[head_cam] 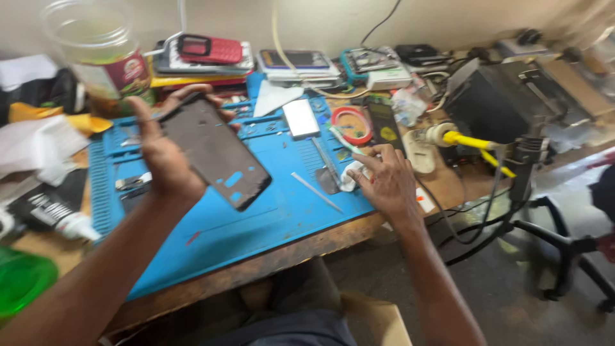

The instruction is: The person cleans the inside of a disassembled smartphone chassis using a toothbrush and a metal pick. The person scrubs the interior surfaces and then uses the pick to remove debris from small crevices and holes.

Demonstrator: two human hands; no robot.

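Phone frame (214,152), dark, bare, tilted; left hand (163,160) fingers grip it; right hand (384,182) fingers spread.

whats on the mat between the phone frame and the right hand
In the head view, a thin white stick lies on the blue mat between the phone frame and right hand.

Work mat (211,237) lying on bench (288,256), front edge nearest person. Left hand (163,160) holding phone frame (214,150) above mat's left half. Right hand (384,182) resting at mat's right edge, touching cloth wad (349,176). Tape roll (351,123) sitting behind right hand. Jar (102,54) standing behind left hand. Phones (211,54) stacking up at rear. Glue tube (61,218) lying left of mat. Chair base (564,256) standing right of bench, on floor.
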